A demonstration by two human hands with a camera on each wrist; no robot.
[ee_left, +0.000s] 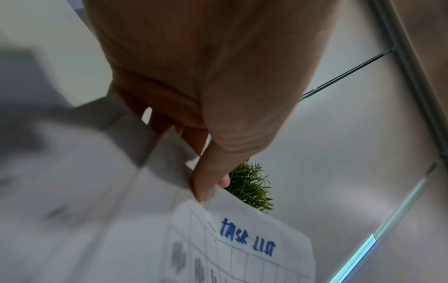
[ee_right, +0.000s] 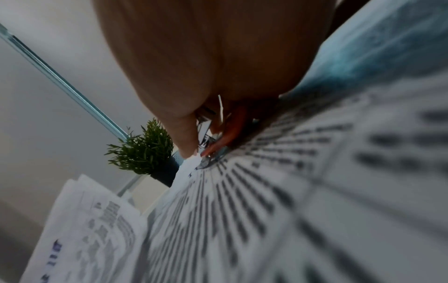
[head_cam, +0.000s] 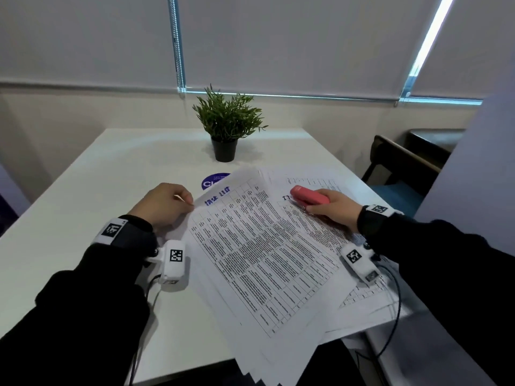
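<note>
A fanned stack of printed sheets with tables lies on the white table; the top sheet bears blue handwriting "TASK LIST". My left hand pinches the top left corner of that stack between thumb and fingers. My right hand grips a red stapler whose mouth sits over the top left corner of a second set of sheets lying to the right. In the right wrist view the stapler shows only as a red sliver under the palm, above blurred printed sheets.
A small green plant in a black pot stands at the table's far middle. A round purple sticker lies partly under the papers. A chair with a blue seat stands at the right. Wrist camera cables trail over the table's front right.
</note>
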